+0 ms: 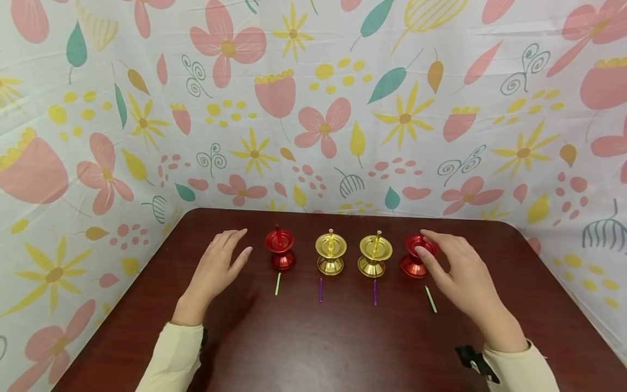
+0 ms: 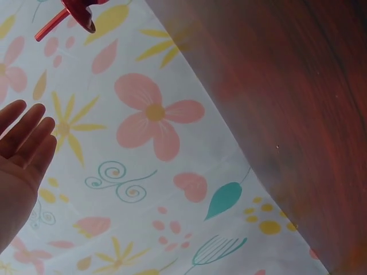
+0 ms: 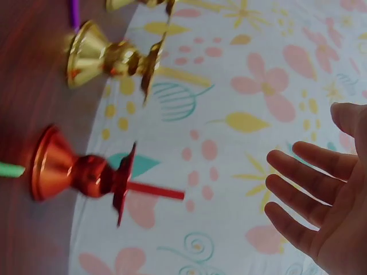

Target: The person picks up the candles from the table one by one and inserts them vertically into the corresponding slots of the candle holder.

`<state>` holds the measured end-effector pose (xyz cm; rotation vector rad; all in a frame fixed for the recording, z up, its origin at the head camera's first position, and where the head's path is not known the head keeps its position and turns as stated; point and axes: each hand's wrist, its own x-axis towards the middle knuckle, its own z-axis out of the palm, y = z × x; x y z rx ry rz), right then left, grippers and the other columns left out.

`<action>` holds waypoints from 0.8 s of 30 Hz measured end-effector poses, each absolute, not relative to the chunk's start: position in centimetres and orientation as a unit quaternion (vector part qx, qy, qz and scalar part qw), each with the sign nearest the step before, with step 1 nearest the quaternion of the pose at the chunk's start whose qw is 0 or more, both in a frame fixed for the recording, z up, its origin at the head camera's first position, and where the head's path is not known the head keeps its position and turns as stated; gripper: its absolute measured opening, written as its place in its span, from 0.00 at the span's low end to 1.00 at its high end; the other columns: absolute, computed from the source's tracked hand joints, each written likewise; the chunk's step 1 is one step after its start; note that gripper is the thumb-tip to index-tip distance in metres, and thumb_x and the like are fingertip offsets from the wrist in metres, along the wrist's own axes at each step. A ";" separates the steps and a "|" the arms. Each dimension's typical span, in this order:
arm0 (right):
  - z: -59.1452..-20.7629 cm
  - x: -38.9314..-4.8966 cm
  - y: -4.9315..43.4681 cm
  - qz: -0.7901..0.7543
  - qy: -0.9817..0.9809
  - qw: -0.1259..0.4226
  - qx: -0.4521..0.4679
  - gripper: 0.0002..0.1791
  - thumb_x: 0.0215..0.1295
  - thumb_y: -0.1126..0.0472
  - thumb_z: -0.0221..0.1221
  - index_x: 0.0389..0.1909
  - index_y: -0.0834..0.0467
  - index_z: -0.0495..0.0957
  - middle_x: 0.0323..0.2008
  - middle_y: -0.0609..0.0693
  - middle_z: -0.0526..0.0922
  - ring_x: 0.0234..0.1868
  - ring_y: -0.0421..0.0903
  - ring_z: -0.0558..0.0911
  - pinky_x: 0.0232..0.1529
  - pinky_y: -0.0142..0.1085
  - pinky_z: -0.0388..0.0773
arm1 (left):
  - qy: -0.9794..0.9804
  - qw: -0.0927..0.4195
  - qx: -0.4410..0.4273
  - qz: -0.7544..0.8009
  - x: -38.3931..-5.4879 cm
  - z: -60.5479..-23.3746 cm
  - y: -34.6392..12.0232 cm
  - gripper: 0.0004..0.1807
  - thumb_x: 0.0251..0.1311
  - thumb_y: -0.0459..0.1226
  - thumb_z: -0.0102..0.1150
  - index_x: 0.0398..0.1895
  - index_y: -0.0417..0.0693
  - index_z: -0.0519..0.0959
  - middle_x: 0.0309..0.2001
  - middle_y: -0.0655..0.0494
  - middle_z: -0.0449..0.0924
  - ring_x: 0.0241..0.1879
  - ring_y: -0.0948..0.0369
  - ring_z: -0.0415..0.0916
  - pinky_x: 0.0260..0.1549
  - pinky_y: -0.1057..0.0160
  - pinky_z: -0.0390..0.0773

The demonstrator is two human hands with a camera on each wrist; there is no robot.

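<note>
Two red metal stands, each with a dish and an upright central tube, occupy the ends of a row: the left red stand (image 1: 281, 256) and the right red stand (image 3: 86, 172). Between them are two shiny gold stands, a left one (image 1: 330, 256) and a right one (image 1: 374, 258). My left hand (image 1: 217, 267) hovers left of the left red stand, fingers extended, holding nothing. Over at the right, my right hand (image 1: 462, 272) partly covers the right red stand in the head view. The right wrist view shows its fingers spread, apart from that stand's tube.
In front of the stands lie thin sticks: a left green stick (image 1: 277, 284), a left purple stick (image 1: 320, 290), a right purple stick (image 1: 374, 293) and a right green stick (image 1: 430, 299). A flowered cloth (image 1: 323, 98) hangs behind and beside the dark wooden table (image 1: 318, 348).
</note>
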<state>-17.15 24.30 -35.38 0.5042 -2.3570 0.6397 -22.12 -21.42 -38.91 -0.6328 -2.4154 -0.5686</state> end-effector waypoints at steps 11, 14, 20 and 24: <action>-34.3 -17.6 20.0 0.261 -0.874 0.330 0.244 0.20 0.58 0.64 0.66 0.52 0.59 0.80 0.42 0.49 0.82 0.40 0.43 0.73 0.38 0.31 0.68 | -0.893 0.263 -0.238 -0.276 -22.4 -38.9 -21.3 0.25 0.61 0.35 0.64 0.60 0.38 0.73 0.54 0.44 0.74 0.55 0.49 0.69 0.55 0.46 0.71; -34.2 -18.0 18.8 0.274 -0.868 0.326 0.257 0.18 0.58 0.65 0.66 0.51 0.60 0.80 0.42 0.49 0.83 0.39 0.43 0.74 0.38 0.31 0.70 | -0.891 0.247 -0.240 -0.297 -22.7 -38.9 -21.3 0.25 0.60 0.35 0.64 0.61 0.38 0.72 0.56 0.42 0.73 0.56 0.47 0.69 0.56 0.43 0.70; -34.3 -18.6 16.4 0.312 -0.858 0.300 0.277 0.15 0.61 0.64 0.64 0.49 0.59 0.81 0.42 0.50 0.84 0.43 0.44 0.77 0.42 0.38 0.75 | -0.898 0.197 -0.225 -0.322 -23.4 -38.7 -21.0 0.28 0.61 0.36 0.63 0.64 0.40 0.70 0.59 0.42 0.70 0.60 0.47 0.67 0.58 0.43 0.68; -34.4 -19.0 14.7 0.334 -0.857 0.273 0.283 0.13 0.62 0.62 0.63 0.48 0.59 0.82 0.41 0.51 0.84 0.44 0.46 0.79 0.47 0.45 0.78 | -0.904 0.157 -0.210 -0.338 -24.0 -38.7 -20.7 0.30 0.61 0.39 0.64 0.66 0.41 0.68 0.62 0.43 0.69 0.62 0.47 0.66 0.59 0.44 0.67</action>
